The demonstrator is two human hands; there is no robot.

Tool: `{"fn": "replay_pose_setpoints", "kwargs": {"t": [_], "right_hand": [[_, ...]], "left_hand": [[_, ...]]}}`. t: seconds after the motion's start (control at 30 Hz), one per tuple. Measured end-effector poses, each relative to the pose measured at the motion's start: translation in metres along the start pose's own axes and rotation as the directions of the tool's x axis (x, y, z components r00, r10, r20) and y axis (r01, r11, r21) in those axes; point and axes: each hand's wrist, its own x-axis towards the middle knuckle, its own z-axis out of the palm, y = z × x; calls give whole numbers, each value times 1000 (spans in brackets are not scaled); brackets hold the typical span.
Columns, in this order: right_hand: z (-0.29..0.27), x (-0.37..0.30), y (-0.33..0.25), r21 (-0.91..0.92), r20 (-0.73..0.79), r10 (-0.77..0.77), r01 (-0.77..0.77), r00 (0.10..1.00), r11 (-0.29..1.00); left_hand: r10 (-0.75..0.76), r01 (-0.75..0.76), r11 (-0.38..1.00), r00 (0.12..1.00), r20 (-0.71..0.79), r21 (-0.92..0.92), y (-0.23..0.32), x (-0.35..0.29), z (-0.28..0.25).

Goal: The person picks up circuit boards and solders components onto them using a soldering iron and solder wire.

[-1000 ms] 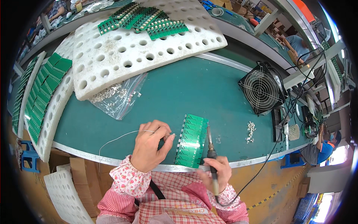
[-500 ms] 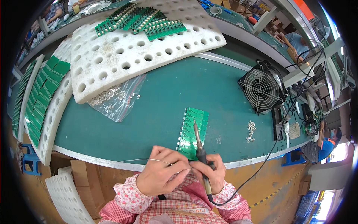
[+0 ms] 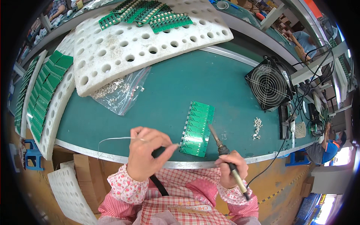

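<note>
My right hand (image 3: 231,170) grips a soldering iron (image 3: 224,150) by its dark handle, the tip pointing up and left beside a green circuit board (image 3: 195,129). That board lies flat on the bench near its front edge, with small pin connectors along its left side. My left hand (image 3: 148,152) pinches a thin solder wire (image 3: 112,139), which trails off to the left in a loose curve. Its fingertips are just left of the board's lower corner.
A perforated white foam slab (image 3: 138,50) carries several green boards (image 3: 148,17). Beneath it lies a plastic bag (image 3: 122,98) of small white connectors. Loose connectors (image 3: 257,128) and a black fan (image 3: 268,86) are on the right. More boards (image 3: 48,84) stand on foam at left.
My hands have moved apart; the left went left and up with the solder wire, the right went right and down with the soldering iron. The view has shifted slightly.
</note>
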Motion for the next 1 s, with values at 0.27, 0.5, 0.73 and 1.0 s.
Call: {"fn": "replay_pose_setpoints", "kwargs": {"t": [0.27, 0.5, 0.73, 1.0], "right_hand": [[11, -4, -4, 446, -45, 491, -422, 870, 789], [11, 0, -6, 461, 45, 510, -470, 859, 752], [12, 0, -3, 413, 60, 466, -447, 883, 794], [15, -2, -2, 413, 44, 444, -422, 895, 807]], "left_hand": [[-106, 105, 993, 994, -8, -48, -16, 10, 10], [-78, 80, 996, 996, 39, -32, -18, 11, 8], [-57, 58, 998, 998, 39, -22, -16, 12, 10], [-40, 40, 999, 999, 26, -1, -17, 12, 11]]}}
